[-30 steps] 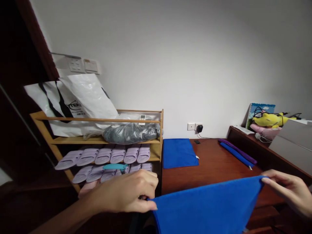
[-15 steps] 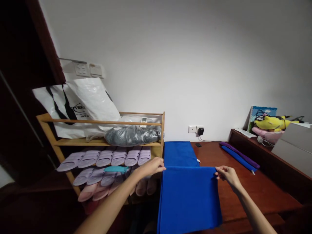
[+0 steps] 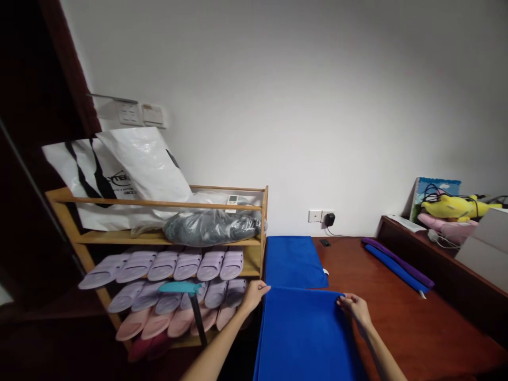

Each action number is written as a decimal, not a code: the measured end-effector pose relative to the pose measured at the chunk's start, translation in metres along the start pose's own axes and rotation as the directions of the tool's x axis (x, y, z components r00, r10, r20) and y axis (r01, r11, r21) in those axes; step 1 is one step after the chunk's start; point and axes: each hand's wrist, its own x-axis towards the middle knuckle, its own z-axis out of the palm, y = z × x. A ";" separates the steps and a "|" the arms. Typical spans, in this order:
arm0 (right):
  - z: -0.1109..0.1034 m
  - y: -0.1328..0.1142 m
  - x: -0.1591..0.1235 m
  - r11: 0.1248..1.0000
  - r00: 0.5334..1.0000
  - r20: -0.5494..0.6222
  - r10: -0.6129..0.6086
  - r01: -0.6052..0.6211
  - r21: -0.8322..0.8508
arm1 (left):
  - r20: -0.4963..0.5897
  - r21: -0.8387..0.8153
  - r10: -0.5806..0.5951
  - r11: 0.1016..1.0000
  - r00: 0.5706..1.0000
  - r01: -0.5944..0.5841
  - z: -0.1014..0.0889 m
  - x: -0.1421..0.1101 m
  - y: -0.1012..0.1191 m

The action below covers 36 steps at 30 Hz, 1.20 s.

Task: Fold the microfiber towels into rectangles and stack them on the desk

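Note:
A blue cloth (image 3: 304, 333) hangs between my two hands, its upper edge pulled fairly straight. My left hand (image 3: 254, 297) pinches its upper left corner. At the upper right corner, my right hand (image 3: 354, 309) is closed on the fabric with thumb and fingers. The lower end of this cloth runs out of the picture. Just beyond it, a second blue cloth (image 3: 293, 262) lies folded flat on the reddish-brown table (image 3: 392, 307), with a small white tag at its right edge.
Left of the table stands a wooden shoe rack (image 3: 264, 227) with several slippers (image 3: 186, 264), a white bag (image 3: 143, 169) and a plastic-wrapped dark bundle (image 3: 214, 225). A teal-topped object (image 3: 180, 287) stands before it. Rolled blue (image 3: 397, 267) and purple (image 3: 413, 270) pieces lie at the right.
Both hands have moved lower in view with the cloth, and the right hand has shifted left. The upper edge now tilts slightly down to the right. The camera view has shifted a little.

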 end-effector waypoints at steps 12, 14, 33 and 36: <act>0.015 0.001 0.059 0.995 0.995 0.001 -0.100 0.100 -0.026 | -0.140 0.128 -0.018 0.991 0.990 0.036 0.004 0.039 0.005; 0.020 0.000 0.067 0.991 0.994 0.001 -0.113 0.113 -0.076 | -0.157 0.165 -0.060 0.982 0.986 0.087 0.007 0.046 0.008; 0.068 0.043 0.043 0.274 0.896 0.364 -0.253 0.427 -0.861 | 0.145 0.668 0.118 0.721 0.982 -0.185 0.076 0.004 0.004; 0.067 0.041 0.042 0.249 0.892 0.374 -0.253 0.433 -0.866 | 0.151 0.673 0.111 0.716 0.982 -0.185 0.075 0.006 0.003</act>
